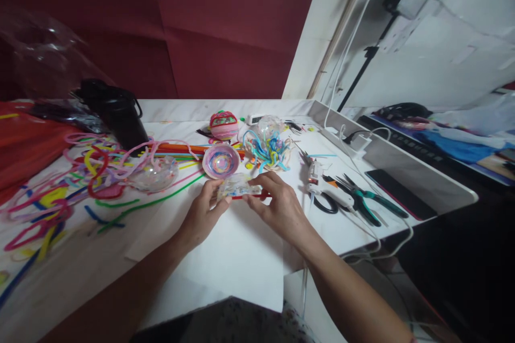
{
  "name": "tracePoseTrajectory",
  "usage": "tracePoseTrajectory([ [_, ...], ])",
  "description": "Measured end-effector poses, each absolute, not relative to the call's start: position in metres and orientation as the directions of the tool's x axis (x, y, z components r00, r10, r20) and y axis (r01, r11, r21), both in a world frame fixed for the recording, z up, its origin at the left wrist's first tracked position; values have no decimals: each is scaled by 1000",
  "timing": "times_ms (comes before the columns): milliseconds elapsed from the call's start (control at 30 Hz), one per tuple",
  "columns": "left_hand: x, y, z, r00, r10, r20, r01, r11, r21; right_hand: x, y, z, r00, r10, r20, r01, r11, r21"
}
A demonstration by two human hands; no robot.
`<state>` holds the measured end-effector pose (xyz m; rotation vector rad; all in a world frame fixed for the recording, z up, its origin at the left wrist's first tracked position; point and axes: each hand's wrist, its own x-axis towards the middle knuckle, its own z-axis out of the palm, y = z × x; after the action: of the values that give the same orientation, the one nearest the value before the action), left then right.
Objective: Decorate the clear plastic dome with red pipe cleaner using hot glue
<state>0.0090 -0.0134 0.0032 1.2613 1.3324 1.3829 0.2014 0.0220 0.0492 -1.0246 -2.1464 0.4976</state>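
Note:
A small clear plastic packet [238,185] with whitish, blue and yellow bits in it is stretched between my two hands above the white paper. My left hand [207,209] pinches its left end between thumb and fingers. At the right end, my right hand [277,201] grips it the same way. A thin red strip [251,196] runs along the packet's near edge; whether it belongs to the packet I cannot tell. Just behind sits a round bowl [221,161] with pink, purple and blue rings inside. The fingers hide part of the packet.
Loose pipe cleaners [96,171] and a clear dome [155,174] lie left, near a black bottle [115,112]. A pink-banded ball [223,125] and a bundle of blue pipe cleaners [269,149] stand behind. Right are a glue gun [328,187], pliers [364,195] and a phone [398,193].

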Motion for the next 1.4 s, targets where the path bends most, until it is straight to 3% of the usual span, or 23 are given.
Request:
tracePoseTrajectory([
  [767,7,-13,-3,-165,976,144,143,-121,982,191,22,42,-331,825,459,489,565,-664],
  [1400,9,-14,3,-127,984,129,74,-120,990,190,21,40,-316,814,487,456,580,-675],
])
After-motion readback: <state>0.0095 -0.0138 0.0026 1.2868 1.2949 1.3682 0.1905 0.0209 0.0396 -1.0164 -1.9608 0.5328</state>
